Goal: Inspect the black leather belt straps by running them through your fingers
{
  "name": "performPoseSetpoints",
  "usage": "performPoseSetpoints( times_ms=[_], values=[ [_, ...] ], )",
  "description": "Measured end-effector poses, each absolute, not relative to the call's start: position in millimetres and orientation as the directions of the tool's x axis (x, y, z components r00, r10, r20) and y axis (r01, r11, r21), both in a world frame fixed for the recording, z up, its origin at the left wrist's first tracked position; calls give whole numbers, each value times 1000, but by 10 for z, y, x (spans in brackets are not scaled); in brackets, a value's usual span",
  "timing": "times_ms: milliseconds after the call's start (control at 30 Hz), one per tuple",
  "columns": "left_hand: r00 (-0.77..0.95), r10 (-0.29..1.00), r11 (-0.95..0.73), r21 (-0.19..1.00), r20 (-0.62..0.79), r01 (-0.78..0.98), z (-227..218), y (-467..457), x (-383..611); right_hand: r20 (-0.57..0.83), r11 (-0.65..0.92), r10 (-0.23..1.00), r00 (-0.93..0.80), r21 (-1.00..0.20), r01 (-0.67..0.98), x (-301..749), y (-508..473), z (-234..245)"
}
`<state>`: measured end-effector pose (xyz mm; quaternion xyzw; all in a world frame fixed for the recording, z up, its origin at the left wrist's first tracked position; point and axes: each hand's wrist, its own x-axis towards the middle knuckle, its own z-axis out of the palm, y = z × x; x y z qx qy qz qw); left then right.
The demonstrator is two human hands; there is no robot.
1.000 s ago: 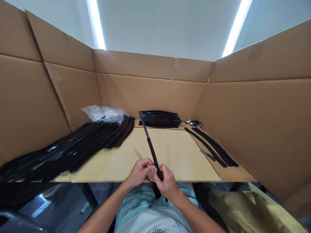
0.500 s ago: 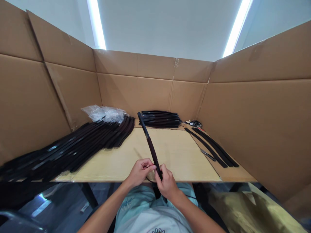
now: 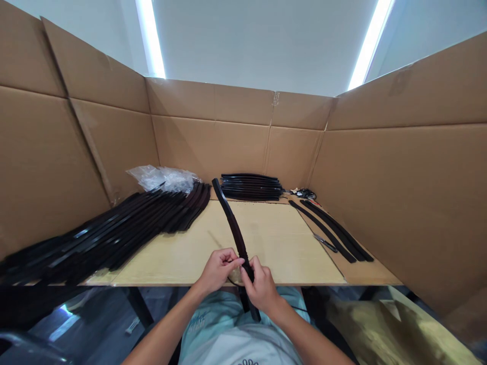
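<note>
A long, slightly curved black strip (image 3: pixel 236 234) with a dark reddish-brown middle section slants up and away from my hands over the table's front edge. Around its lower part my right hand (image 3: pixel 262 285) is closed, thumb on top. Fingers pinched together, my left hand (image 3: pixel 219 269) meets the strip's left side just above the right thumb. A thin black cord (image 3: pixel 233 282) loops below the left fingers toward the strip; its ends are hidden. The strip's lower end hangs over my lap.
Many similar strips (image 3: pixel 152 223) lie fanned at left, beside a clear plastic bag (image 3: pixel 165 178). A neat stack (image 3: pixel 251 187) stands at the back. At right lie loose black strips (image 3: pixel 323 228), small scissors or snips (image 3: pixel 325 243) and a cord bundle (image 3: pixel 305 193). Cardboard walls (image 3: pixel 213 144) surround the table (image 3: pixel 281 238).
The strip has turned in my hands, showing a broader face, and its far end has shifted slightly left. Both hands stay in almost the same place.
</note>
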<state>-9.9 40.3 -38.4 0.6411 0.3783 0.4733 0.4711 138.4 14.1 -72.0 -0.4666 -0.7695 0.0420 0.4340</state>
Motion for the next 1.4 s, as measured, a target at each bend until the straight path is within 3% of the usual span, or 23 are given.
performPoseSetpoints(
  times_ms=[300,533,867,1133,1267,1400],
  values=[
    [234,939,-263,964,251,23,-353,397,-83,574,553,800,-176,-590,588,1382,129,-639],
    [278,938,-219,976,207,10,-333,388,-78,462,508,858,-223,-826,244,1390,155,-589],
    [305,931,-189,979,202,-72,-357,416,-92,442,474,880,-171,-810,346,1402,156,-563],
    [242,952,-181,982,187,-46,-393,459,-114,346,364,928,-137,-920,144,1420,240,-537],
    [237,956,-171,985,174,-35,-360,445,-108,260,281,945,-200,-956,85,1460,303,-516],
    [244,952,-176,983,182,-46,-356,435,-89,284,296,922,-265,-955,7,1500,316,-499]
  ],
)
